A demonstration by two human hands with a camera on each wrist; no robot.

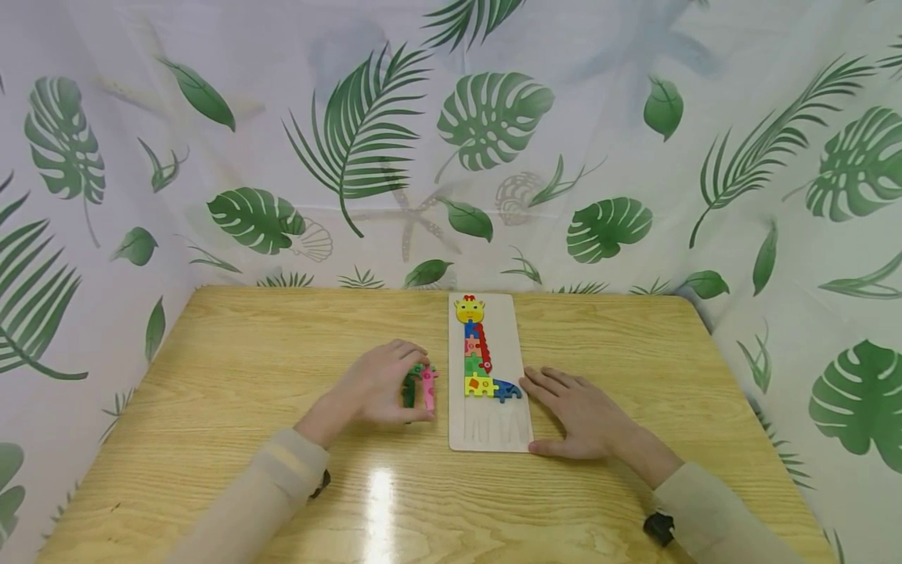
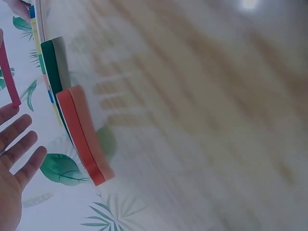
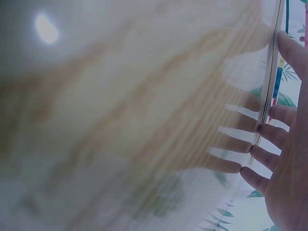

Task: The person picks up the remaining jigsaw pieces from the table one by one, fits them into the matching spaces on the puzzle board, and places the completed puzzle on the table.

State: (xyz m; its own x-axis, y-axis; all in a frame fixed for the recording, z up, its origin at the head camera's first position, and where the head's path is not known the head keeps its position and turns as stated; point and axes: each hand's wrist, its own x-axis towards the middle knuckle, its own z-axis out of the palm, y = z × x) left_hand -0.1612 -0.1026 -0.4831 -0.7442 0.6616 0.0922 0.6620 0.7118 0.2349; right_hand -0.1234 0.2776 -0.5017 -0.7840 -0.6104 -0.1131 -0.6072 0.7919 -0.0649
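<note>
My left hand (image 1: 384, 384) pinches a pink puzzle piece (image 1: 429, 390) between thumb and fingertip, just left of the wooden board. In the left wrist view the pink piece (image 2: 8, 74) is held up off the table. A dark green piece (image 2: 54, 67) and an orange-red piece (image 2: 83, 137) sit on the table beside that hand, which hides the orange-red one from the head view. On the pale board (image 1: 502, 333) lies a partly filled giraffe puzzle (image 1: 474, 364), yellow head at the far end. Fingertips and thumb of my right hand (image 1: 581, 411) touch the board's right edge.
The wood-grain table (image 1: 282, 329) extends on both sides of the board. A white cloth with green leaf prints (image 1: 423, 149) hangs behind the table and along its sides. Light glares off the table's near part.
</note>
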